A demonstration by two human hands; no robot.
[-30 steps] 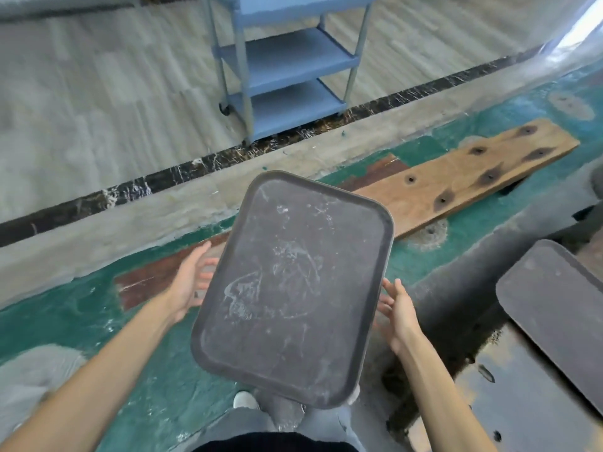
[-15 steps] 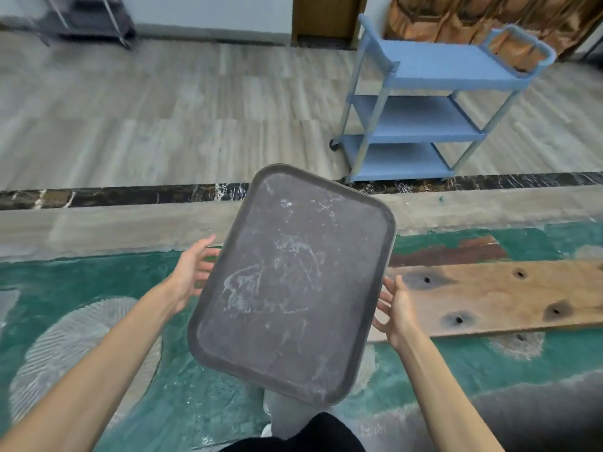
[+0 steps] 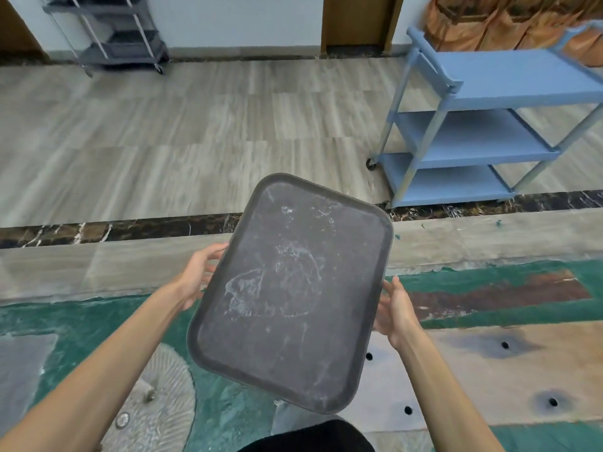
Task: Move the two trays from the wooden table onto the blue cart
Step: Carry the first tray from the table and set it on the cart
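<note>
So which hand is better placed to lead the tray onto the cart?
Right hand: it grips the dark grey rectangular tray's edge nearest the blue three-shelf cart, ahead on the right.

No readable text, label, brand, number or sign appears anywhere; the white marks on the dark tray (image 3: 290,291) are scuffs, not lettering.

We saw a grey wood-grain floor (image 3: 195,132) running to a pale wall (image 3: 235,21), where a grey wire rack (image 3: 107,34) stood beside a brown door frame (image 3: 359,24). A dark marble strip (image 3: 130,228) bordered worn green flooring (image 3: 98,321) beneath us.
</note>
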